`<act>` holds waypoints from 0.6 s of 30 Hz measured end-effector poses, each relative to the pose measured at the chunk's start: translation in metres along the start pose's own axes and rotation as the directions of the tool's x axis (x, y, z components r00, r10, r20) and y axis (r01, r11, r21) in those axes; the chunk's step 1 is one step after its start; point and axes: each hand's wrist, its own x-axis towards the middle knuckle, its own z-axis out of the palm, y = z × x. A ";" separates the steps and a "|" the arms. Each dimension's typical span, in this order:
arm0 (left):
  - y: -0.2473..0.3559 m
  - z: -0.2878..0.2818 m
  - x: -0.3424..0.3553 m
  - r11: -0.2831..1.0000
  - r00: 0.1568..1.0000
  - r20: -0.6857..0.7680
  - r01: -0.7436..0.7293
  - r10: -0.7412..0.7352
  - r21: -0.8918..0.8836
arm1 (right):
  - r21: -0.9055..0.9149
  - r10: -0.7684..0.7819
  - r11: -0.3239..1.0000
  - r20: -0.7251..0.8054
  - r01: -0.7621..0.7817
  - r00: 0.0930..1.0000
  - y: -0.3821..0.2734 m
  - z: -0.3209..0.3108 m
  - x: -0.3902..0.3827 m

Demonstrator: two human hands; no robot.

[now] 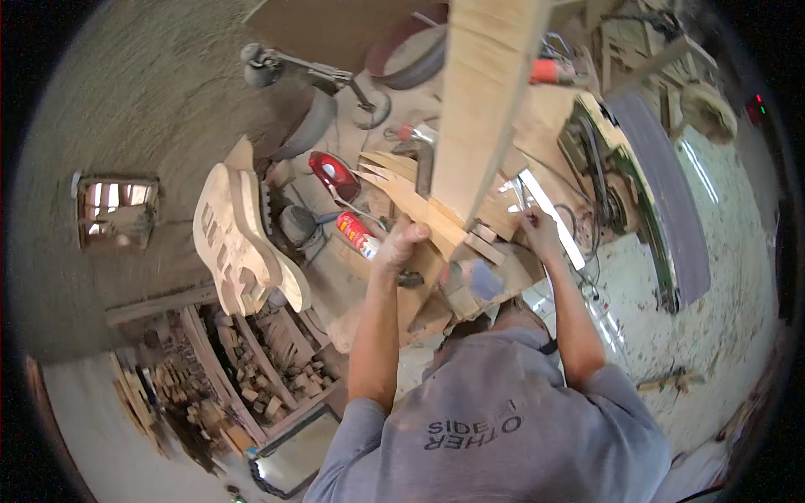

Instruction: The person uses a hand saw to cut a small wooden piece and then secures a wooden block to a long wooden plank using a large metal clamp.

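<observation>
Work at a cluttered bench [340,308]. A broad pale board [486,92] rises at the centre, its far end cut off by the upper limit of view; its near end meets a flat, pointed wooden piece [415,204], part of which it hides. The left hand [402,241] lies over the near left margin of this piece, fingers curled and thumb raised; whether it grips anything cannot be told. The right hand [537,229], right of the board, has bent fingers; what lies between them, if anything, is too small to make out. Small wooden blocks [485,243] sit between the hands, just beside the board's near end. The head and shirt [520,411] hide the near side of the bench.

The board's long edges run from far to near, with a dark metal bar [424,170] close against the left one. Left of the left hand, a red can [356,230] and a red appliance [334,174] crowd the surface; bare bench remains left of the left forearm. Beside the right hand, a bright strip [551,220] limits the space; farther right, pale floor [731,205] lies open beyond a grey-violet panel [658,189].
</observation>
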 end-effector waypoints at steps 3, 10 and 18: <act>-0.002 0.001 -0.002 0.999 0.998 -0.055 -0.025 0.026 0.027 | -0.030 -0.222 0.974 0.031 0.223 0.974 -0.016 0.012 0.022; 0.001 0.003 -0.006 0.999 1.000 -0.009 0.002 -0.002 0.044 | 0.409 -0.537 0.830 0.408 0.379 0.738 -0.072 0.121 0.102; 0.015 0.021 -0.010 0.999 0.997 -0.070 0.031 -0.028 0.042 | 0.003 -0.615 0.206 0.778 0.979 0.127 -0.125 0.141 0.127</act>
